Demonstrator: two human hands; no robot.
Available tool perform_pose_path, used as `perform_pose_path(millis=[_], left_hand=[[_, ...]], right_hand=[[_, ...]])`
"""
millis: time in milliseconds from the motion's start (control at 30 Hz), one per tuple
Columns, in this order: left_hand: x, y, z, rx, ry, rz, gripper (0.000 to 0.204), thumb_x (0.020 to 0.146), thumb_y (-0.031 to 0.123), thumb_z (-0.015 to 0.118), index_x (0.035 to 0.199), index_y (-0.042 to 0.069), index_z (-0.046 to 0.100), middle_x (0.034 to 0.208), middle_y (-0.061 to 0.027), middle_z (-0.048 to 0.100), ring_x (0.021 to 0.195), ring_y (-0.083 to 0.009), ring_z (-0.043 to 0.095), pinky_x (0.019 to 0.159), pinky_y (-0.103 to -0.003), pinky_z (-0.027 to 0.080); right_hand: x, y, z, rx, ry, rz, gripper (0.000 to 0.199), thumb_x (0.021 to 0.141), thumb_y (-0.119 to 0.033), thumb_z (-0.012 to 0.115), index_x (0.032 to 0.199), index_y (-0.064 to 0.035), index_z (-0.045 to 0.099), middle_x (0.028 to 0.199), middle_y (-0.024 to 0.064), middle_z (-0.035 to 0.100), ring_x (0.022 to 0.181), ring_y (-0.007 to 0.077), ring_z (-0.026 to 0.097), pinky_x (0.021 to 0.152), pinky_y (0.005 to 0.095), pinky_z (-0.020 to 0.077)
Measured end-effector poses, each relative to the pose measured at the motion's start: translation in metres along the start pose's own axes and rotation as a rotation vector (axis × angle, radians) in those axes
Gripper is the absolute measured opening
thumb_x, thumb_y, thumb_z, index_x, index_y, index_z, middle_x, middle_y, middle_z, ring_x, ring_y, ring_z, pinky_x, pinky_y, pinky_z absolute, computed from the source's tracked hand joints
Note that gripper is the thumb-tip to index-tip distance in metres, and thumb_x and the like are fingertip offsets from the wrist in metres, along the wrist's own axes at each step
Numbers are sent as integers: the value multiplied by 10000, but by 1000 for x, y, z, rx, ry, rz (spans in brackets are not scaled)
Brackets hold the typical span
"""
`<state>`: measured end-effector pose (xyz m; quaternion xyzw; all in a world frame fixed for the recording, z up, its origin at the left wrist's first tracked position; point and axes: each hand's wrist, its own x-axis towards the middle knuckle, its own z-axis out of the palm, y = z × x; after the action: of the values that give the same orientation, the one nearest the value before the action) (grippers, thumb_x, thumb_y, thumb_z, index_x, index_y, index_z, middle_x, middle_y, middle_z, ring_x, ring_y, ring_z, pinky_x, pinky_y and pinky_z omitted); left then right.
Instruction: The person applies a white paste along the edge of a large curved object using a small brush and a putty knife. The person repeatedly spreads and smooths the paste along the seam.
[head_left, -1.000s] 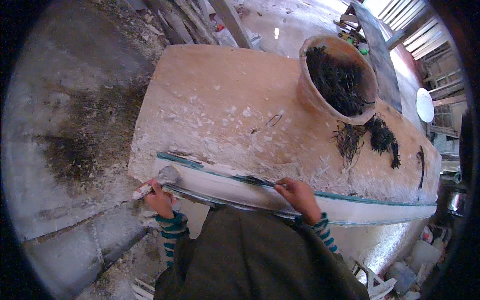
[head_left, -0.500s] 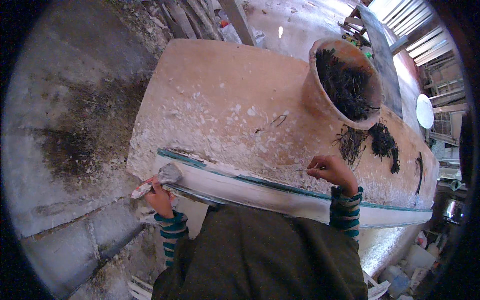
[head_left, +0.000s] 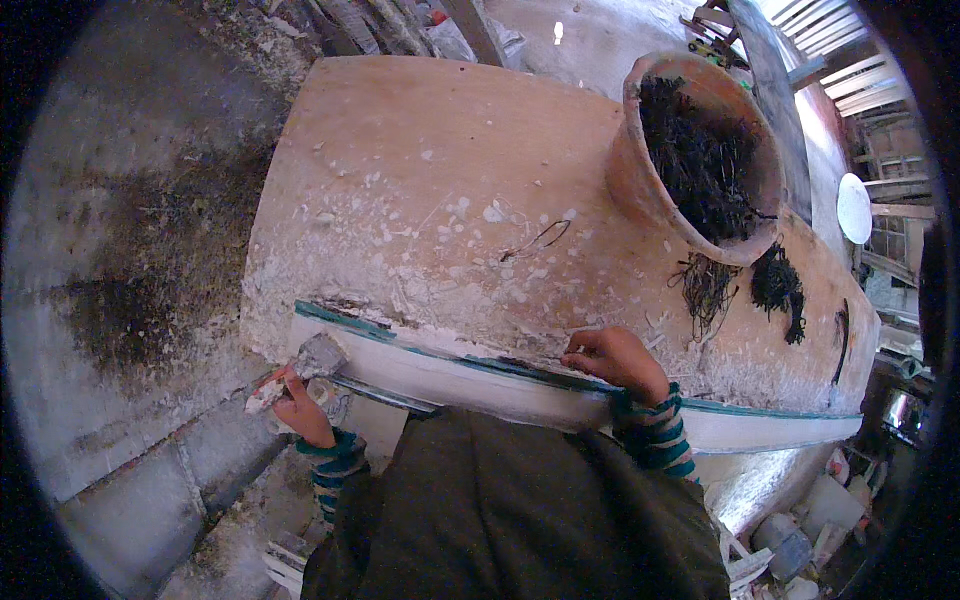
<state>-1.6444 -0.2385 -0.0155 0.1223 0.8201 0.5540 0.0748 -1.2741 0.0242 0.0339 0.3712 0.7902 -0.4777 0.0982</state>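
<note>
My left hand [head_left: 303, 412] grips a putty knife [head_left: 322, 355] by its orange-and-white handle. Its broad, plaster-smeared blade lies over the left end of a long white strip [head_left: 460, 382] with teal edges. This strip runs along the near side of a wooden tabletop [head_left: 430, 120]. My right hand [head_left: 622, 360] is closed in a pinch, just above the strip's far teal edge near the middle. Whatever its fingertips hold is too small to make out. White crumbs and smears cover the wood beyond the strip.
A large clay pot [head_left: 622, 165] full of dark fibres [head_left: 700, 165] lies tilted on the tabletop at the right. Two fibre tufts [head_left: 708, 295] spill below it, and a thin loop of strand [head_left: 540, 240] lies mid-table. Containers [head_left: 785, 540] stand on the floor at the lower right.
My right hand has moved left and slightly down along the strip; the thin strand at its fingertips no longer shows. My left hand with the putty knife has shifted slightly left in the picture.
</note>
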Motion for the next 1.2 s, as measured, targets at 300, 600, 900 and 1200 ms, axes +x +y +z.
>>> perform_pose_path(millis=[300, 600, 900, 1200], left_hand=[[3, 3, 4, 51, 11, 171, 296, 904, 222, 552, 1059, -27, 514, 1009, -136, 583, 907, -186, 559, 788, -307, 465], [4, 2, 3, -38, 3, 86, 319, 901, 219, 550, 1057, -56, 513, 1033, -150, 574, 926, -210, 560, 811, -318, 462], [2, 11, 5, 4, 33, 58, 334, 905, 233, 548, 1050, -68, 533, 963, -130, 588, 887, -187, 554, 780, -308, 448], [1, 10, 3, 92, -7, 69, 317, 899, 230, 560, 1044, -50, 525, 960, -123, 587, 868, -180, 548, 800, -302, 445]], right_hand=[[0, 3, -2, 27, 1, 33, 186, 791, -259, 641, 850, -86, 671, 759, 129, 656, 702, 265, 646, 630, 340, 485], [1, -12, -2, -25, 18, 96, 186, 769, -256, 666, 853, -90, 675, 742, 129, 653, 700, 250, 651, 643, 328, 493], [6, -11, 8, -15, 52, 72, 227, 787, -306, 645, 847, -87, 669, 760, 125, 661, 694, 287, 645, 635, 353, 488], [-27, -13, -33, 61, 116, 197, 187, 793, -225, 651, 846, -45, 665, 706, 100, 652, 643, 189, 640, 594, 308, 479]])
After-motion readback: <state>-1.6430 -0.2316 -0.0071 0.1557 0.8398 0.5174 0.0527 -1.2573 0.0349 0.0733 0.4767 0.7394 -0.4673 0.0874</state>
